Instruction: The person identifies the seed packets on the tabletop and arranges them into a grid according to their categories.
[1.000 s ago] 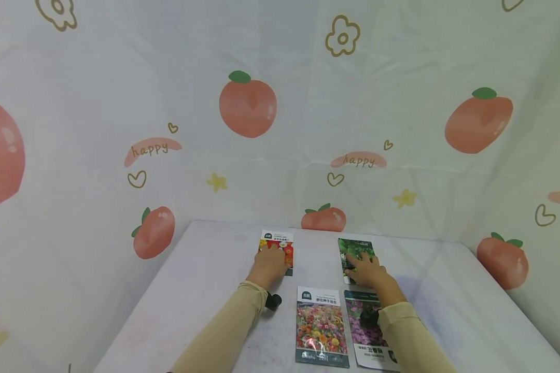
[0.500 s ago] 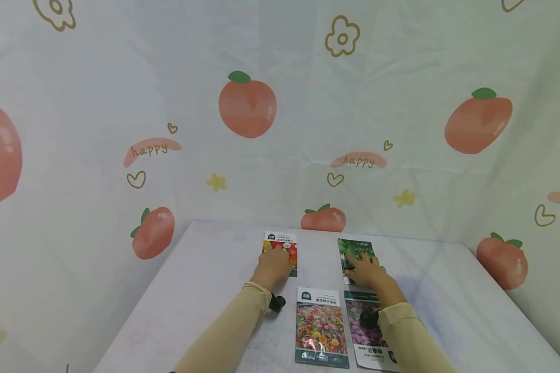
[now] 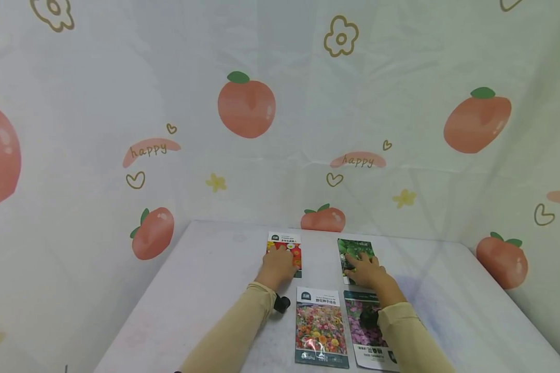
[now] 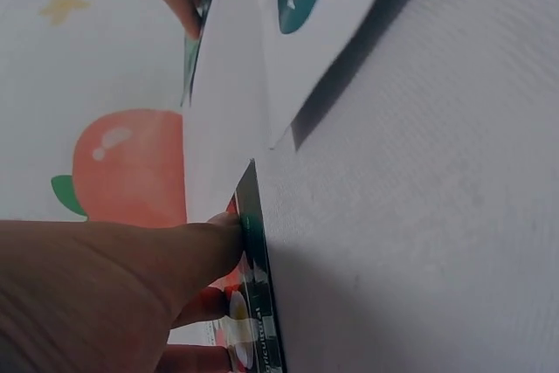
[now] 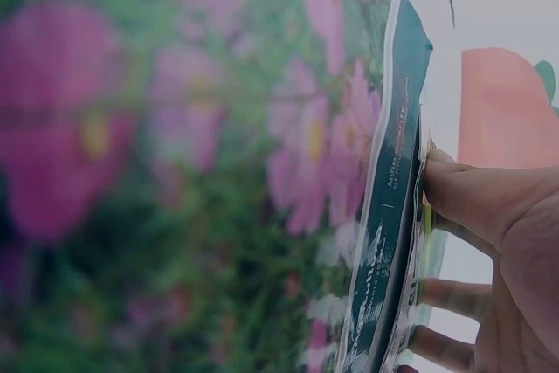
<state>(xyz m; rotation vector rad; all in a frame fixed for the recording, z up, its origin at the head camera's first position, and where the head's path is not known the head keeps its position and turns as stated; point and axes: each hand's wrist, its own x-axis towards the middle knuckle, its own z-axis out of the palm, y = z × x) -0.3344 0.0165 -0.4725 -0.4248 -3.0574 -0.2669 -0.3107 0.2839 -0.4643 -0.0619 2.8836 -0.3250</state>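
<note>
In the head view, my left hand [image 3: 277, 267] rests on a seed packet [image 3: 297, 255] with red and orange flowers near the table's far edge. The left wrist view shows its thumb and fingertips touching the packet's face [image 4: 255, 299], which lies flat. To the right, my right hand [image 3: 367, 271] has its fingers spread over a green, leafy seed packet [image 3: 356, 246], covering its lower right part. Nearer lie a seed packet of mixed wildflowers [image 3: 321, 329] and, partly under the right wrist, a seed packet with pink-purple flowers [image 3: 358, 327]. That packet's print appears upside down.
A white table [image 3: 205, 274] carries the packets. Behind it hangs a pale curtain [image 3: 289, 181] printed with peaches, which also runs along the sides. Black wrist cameras sit at both wrists, the right one [image 3: 368, 317] over the pink-purple packet.
My left hand has slid the red-flower packet a little to the right, towards the green one. My right hand and the other packets have stayed in place.
</note>
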